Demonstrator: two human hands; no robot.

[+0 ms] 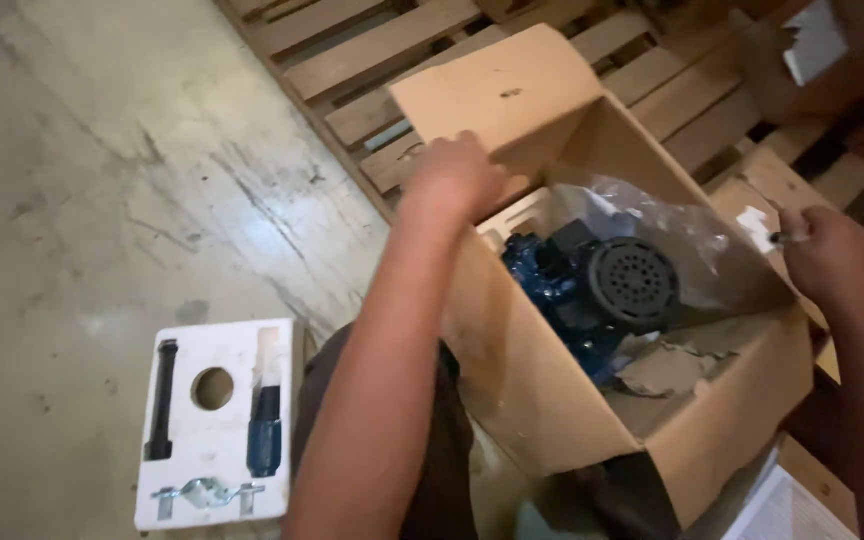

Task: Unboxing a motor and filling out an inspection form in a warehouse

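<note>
Foam tray (214, 425) w/ black rod, blue fitting & clamp lies on floor, left of box. Left hand (455, 178) grips cardboard box (552, 400) flap/wall; best to hold it firm & wide. Blue pump (577, 290) sits inside, in plastic. Right hand (832, 255) pinches small dark item; grip detail unclear, so keep clear of wrap.

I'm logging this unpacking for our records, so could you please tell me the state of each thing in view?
Cardboard box: open, flaps up.
Blue pump: inside the box, under loose clear plastic.
White foam tray: out on the floor, small parts seated in its slots.
Left hand: resting on a flap's edge.
Right hand: closed around a small object, too blurred to identify.
</note>
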